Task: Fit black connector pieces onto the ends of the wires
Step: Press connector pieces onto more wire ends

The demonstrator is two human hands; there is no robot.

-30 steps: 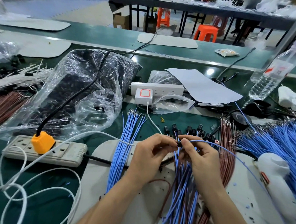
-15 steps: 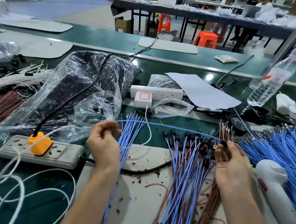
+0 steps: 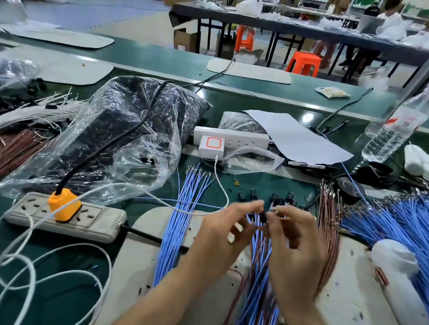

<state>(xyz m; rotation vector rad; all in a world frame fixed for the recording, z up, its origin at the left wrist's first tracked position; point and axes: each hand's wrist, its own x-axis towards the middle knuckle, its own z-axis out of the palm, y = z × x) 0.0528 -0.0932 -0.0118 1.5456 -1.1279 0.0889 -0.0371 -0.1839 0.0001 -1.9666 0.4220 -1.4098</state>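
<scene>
My left hand (image 3: 222, 235) and my right hand (image 3: 295, 240) meet over the white mat (image 3: 133, 291) at the centre. A small black connector (image 3: 263, 217) sits between their fingertips, blurred by motion. My right hand's thumb and fingers pinch at it. A single blue wire (image 3: 180, 202) runs in from the left to my left hand's fingers. Under both hands lies a bundle of blue and brown wires (image 3: 256, 305), their far ends fitted with black connectors (image 3: 274, 197). A loose bundle of blue wires (image 3: 178, 225) lies to the left of my hands.
A plastic bag of black parts (image 3: 124, 130) lies at the back left, a grey power strip (image 3: 77, 220) with an orange plug (image 3: 64, 204) before it. Brown wires (image 3: 327, 233), a big blue wire pile (image 3: 412, 227) and a white tool (image 3: 398, 274) fill the right. A water bottle (image 3: 393, 126) stands behind.
My hands were spread apart, the left at the blue bundle and the right at the brown wires. They have come together at the centre, with the blue wire trailing off to the left.
</scene>
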